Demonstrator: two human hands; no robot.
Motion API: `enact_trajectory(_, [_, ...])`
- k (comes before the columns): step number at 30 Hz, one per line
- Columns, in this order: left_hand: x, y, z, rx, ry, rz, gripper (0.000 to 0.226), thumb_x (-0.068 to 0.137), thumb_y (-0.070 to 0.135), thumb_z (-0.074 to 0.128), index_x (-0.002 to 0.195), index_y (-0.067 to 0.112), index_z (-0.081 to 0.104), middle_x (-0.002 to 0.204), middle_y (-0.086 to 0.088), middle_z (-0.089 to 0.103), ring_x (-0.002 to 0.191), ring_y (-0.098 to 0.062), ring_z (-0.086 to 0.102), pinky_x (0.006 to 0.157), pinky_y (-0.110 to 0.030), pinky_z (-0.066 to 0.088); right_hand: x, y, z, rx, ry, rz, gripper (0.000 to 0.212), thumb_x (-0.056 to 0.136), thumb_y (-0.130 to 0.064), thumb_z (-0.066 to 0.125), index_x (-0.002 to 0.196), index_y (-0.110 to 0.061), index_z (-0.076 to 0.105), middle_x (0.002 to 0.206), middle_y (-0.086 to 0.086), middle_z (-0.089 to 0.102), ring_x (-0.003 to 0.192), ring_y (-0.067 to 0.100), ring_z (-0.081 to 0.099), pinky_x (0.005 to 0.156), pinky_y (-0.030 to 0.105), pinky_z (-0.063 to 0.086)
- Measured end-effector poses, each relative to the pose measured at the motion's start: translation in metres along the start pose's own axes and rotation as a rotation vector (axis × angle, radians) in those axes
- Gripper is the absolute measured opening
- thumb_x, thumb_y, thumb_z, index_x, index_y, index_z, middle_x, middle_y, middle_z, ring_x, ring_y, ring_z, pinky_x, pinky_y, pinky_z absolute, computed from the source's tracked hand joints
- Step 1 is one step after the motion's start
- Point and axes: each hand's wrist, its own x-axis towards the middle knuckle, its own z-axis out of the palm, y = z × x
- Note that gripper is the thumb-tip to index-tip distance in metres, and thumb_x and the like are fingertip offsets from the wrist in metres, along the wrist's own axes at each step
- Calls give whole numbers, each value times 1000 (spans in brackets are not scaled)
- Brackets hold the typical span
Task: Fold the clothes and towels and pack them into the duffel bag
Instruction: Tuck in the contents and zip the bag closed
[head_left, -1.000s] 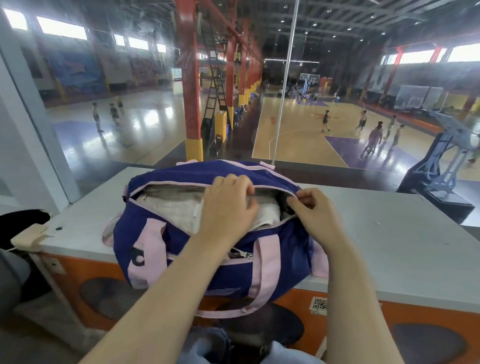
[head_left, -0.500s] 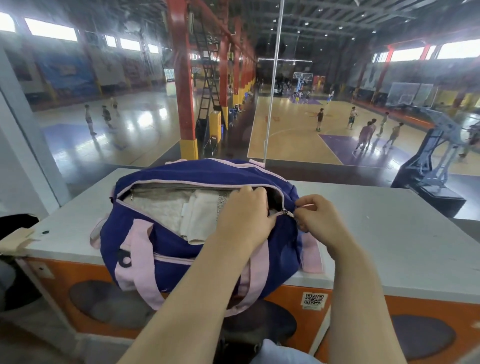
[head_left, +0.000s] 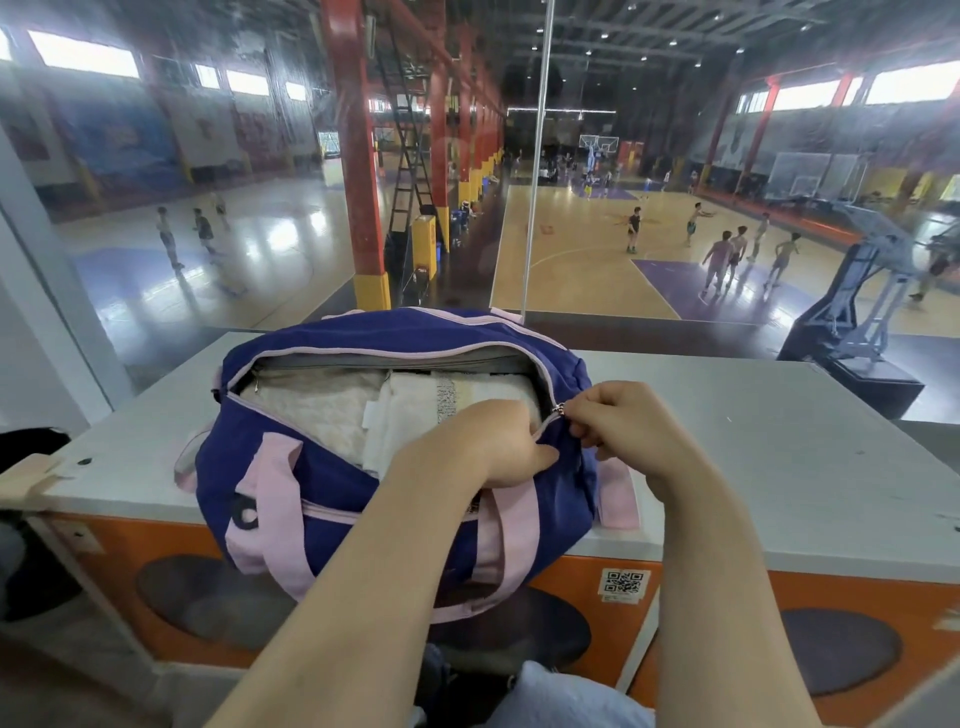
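the duffel bag (head_left: 395, 452) sits on the grey counter (head_left: 779, 441), its top gaping, with folded pale towels (head_left: 415, 410) packed inside. the right hand (head_left: 623, 431) pinches the zipper pull (head_left: 560, 409) at the bag's right end, likely ready to close it, while the left hand (head_left: 488, 447) clamps the near edge beside it, probably to keep the fabric taut.

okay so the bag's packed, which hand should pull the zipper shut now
Right. The right hand already pinches the zipper pull at the right end of the duffel bag; the left hand holds the fabric by the opening, steadying it.
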Motion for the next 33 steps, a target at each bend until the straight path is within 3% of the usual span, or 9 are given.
enact_trajectory(2, [-1, -1, 0, -27, 33, 24, 33, 97, 35, 50, 70, 16, 48, 66, -1, 47, 68, -20, 47, 53, -29, 29, -1, -2, 0, 26, 18, -40, 20, 87, -12, 65, 72, -1, 67, 61, 3, 62, 52, 10, 48, 48, 16, 39])
enact_trajectory(6, [0, -2, 7, -149, 341, 31, 20, 93, 41, 53, 95, 21, 55, 88, 1, 64, 85, -22, 60, 74, -38, 50, -1, -5, 1, 119, 86, -61, 19, 85, -12, 70, 71, 1, 66, 61, 5, 60, 51, 10, 47, 44, 16, 40])
enact_trajectory(11, [4, 7, 14, -227, 513, 183, 19, 87, 27, 60, 99, 23, 45, 91, 5, 57, 81, -18, 57, 75, -42, 51, -3, -9, 4, 179, 100, -44, 25, 88, -21, 70, 72, -2, 66, 60, 3, 61, 45, 2, 51, 45, 12, 44])
enact_trajectory(17, [12, 0, 21, -219, 497, 149, 11, 87, 25, 63, 93, 26, 54, 98, 4, 63, 89, -16, 59, 81, -40, 51, -6, -9, 3, 238, 61, 57, 33, 95, -22, 51, 84, -2, 76, 66, 3, 67, 62, 12, 53, 61, 23, 47])
enact_trajectory(22, [15, 1, 23, -224, 549, 110, 9, 86, 31, 61, 93, 27, 56, 91, 8, 64, 85, -14, 60, 77, -37, 52, -3, -4, 4, 257, 66, 57, 35, 97, -19, 48, 85, -6, 77, 71, 2, 70, 62, 8, 57, 62, 20, 48])
enact_trajectory(25, [17, 1, 23, -272, 580, 70, 8, 85, 30, 61, 91, 26, 57, 87, 8, 65, 83, -15, 61, 76, -38, 52, 0, 2, 8, 236, 88, 1, 21, 94, -12, 54, 92, -10, 75, 80, 2, 69, 68, 7, 59, 59, 14, 49])
enact_trajectory(29, [19, -1, 23, -416, 616, 21, 5, 82, 24, 62, 83, 24, 58, 79, 8, 64, 79, -14, 60, 75, -37, 52, 8, 17, 14, 19, 66, -154, 24, 86, -8, 67, 109, -16, 68, 105, 3, 66, 90, 10, 60, 82, 23, 52])
enact_trajectory(33, [20, -3, 22, -532, 607, -7, 2, 85, 23, 60, 84, 22, 60, 79, 7, 64, 78, -12, 60, 75, -37, 52, 10, 21, 13, -150, 79, -287, 20, 86, -17, 71, 105, -22, 69, 104, -1, 61, 90, 8, 56, 76, 16, 43])
